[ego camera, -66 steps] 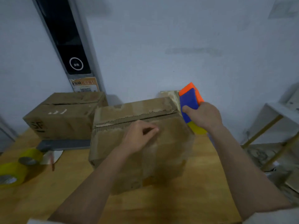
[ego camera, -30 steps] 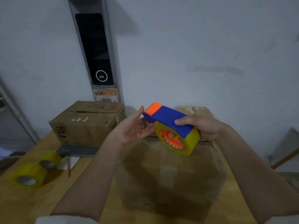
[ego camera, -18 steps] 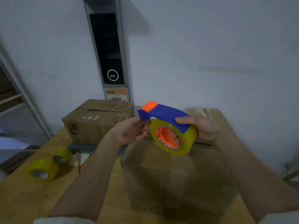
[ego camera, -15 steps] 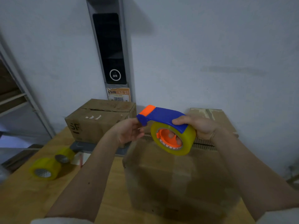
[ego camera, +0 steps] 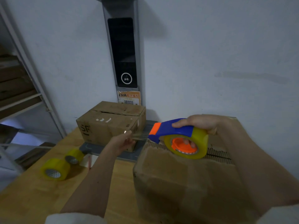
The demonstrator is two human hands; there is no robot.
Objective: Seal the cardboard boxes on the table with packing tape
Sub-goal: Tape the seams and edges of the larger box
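At the centre right of the frame, we see the right hand (ego camera: 199,122) wrapped over the top of a blue-and-orange tape dispenser (ego camera: 174,132), fingers closed through the orange core of its yellow tape roll (ego camera: 186,145). The dispenser hangs just above the top rear edge of the near cardboard box (ego camera: 186,183), which fills the lower right of the frame and shows frayed corrugated edging along its top.

Left of the dispenser's orange nose, the left hand (ego camera: 124,140) pinches the free end of a clear tape strip (ego camera: 140,135), thumb and fingers pressed together on it; the strip runs taut between hand and dispenser.

Behind the left hand, at mid-frame, a second cardboard box (ego camera: 111,122) stands on a grey tray (ego camera: 103,150) against the wall, its top flaps closed with a dark seam showing between them.

At lower left, two spare yellow tape rolls (ego camera: 55,169) lie on their sides on the wooden table (ego camera: 32,199), the smaller-looking one (ego camera: 74,156) just behind the larger. A dark wall panel (ego camera: 122,52) with a round ring and an orange label (ego camera: 129,97) below it rises at upper centre. Shelving edges the left.
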